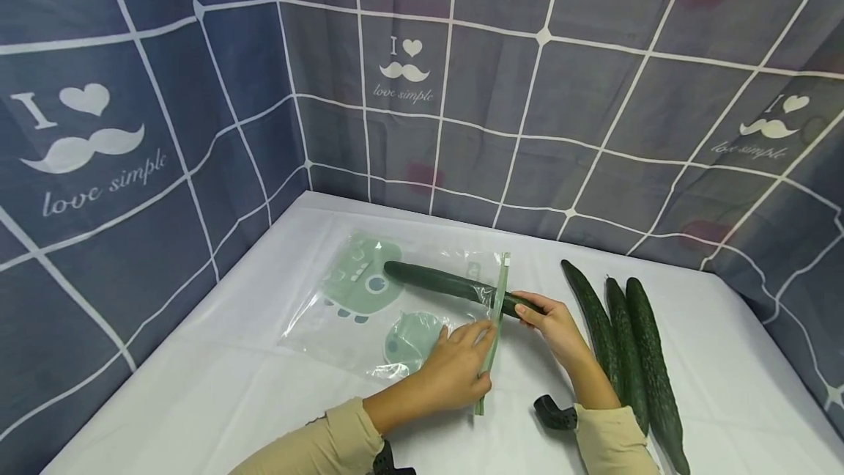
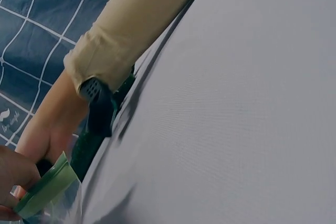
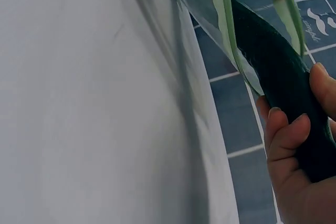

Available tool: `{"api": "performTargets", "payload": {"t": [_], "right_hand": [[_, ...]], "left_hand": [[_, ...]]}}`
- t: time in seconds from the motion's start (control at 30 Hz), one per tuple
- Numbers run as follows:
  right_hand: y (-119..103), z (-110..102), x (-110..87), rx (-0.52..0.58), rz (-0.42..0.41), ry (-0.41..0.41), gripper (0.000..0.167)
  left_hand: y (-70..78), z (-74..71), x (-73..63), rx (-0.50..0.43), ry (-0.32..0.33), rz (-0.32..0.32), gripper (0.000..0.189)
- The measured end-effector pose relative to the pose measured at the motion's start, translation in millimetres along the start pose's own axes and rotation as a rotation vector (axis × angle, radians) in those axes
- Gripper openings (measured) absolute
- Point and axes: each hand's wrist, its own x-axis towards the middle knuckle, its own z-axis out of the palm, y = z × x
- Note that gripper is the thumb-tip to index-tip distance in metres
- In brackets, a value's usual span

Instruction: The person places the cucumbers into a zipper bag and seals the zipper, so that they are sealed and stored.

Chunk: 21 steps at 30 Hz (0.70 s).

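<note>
A dark green cucumber (image 1: 438, 281) lies mostly inside a clear zip bag (image 1: 310, 339) printed with green cartoon animals. Its near end sticks out past the bag's green zip edge (image 1: 499, 288). My right hand (image 1: 554, 325) grips that end, thumb on one side and fingers curled round the other; the right wrist view shows the cucumber (image 3: 273, 59) passing between the two parted green strips of the mouth. With my left hand (image 1: 455, 369) I hold the zip edge; in the left wrist view its fingers pinch the green strip (image 2: 50, 187).
Three more cucumbers (image 1: 649, 358) lie side by side on the white tabletop (image 1: 264, 402), right of my right forearm. Grey-blue curtains (image 1: 488, 94) with white lines stand behind the table and along both sides. A black wrist device (image 1: 554, 413) juts from my right cuff.
</note>
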Motion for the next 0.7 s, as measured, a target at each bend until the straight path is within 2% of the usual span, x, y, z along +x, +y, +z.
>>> {"api": "performTargets", "payload": {"t": [0.23,0.33,0.53,0.7], "right_hand": [[-4.0,9.7,13.8,-0.002,0.001,-0.031,0.044],[-2.2,10.2,18.7,-0.041,-0.002,-0.048,0.045],[6.3,11.6,26.9,-0.247,0.050,-0.050,0.050],[11.8,6.1,26.1,-0.432,0.012,-0.063,0.054]], "left_hand": [[-1.7,0.4,-1.4,0.003,0.033,-0.007,0.060],[-4.0,-0.8,-0.9,-0.001,0.022,-0.010,0.060],[-8.3,2.2,0.7,0.005,-0.045,-0.029,0.060],[-6.8,7.8,1.0,0.010,-0.075,-0.040,0.062]]}}
